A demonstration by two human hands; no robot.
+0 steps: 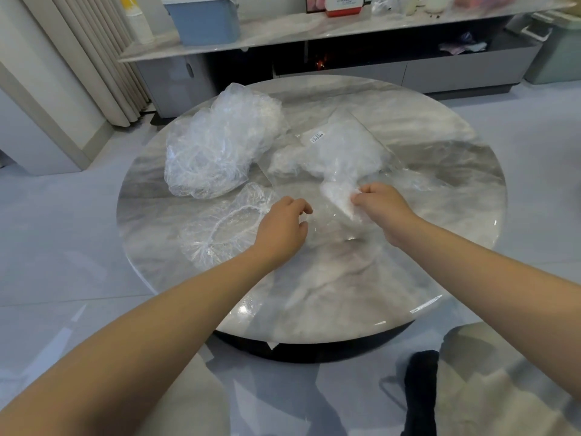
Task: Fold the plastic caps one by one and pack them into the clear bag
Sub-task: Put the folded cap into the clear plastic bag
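Right hand (382,204) is pinching a folded cap (341,196) at the bag (349,152) mouth. Left hand (283,226) is hovering, fingers loosely curled, holding nothing I can see; it should be holding the mouth wide while the right pushes the cap deep.

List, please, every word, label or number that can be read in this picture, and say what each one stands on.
"Panasonic": on the red and white box on the far shelf; its first letters are partly cut off.
Smaller print under it: too blurred to read.
White sticker on the clear bag: print too small to read.
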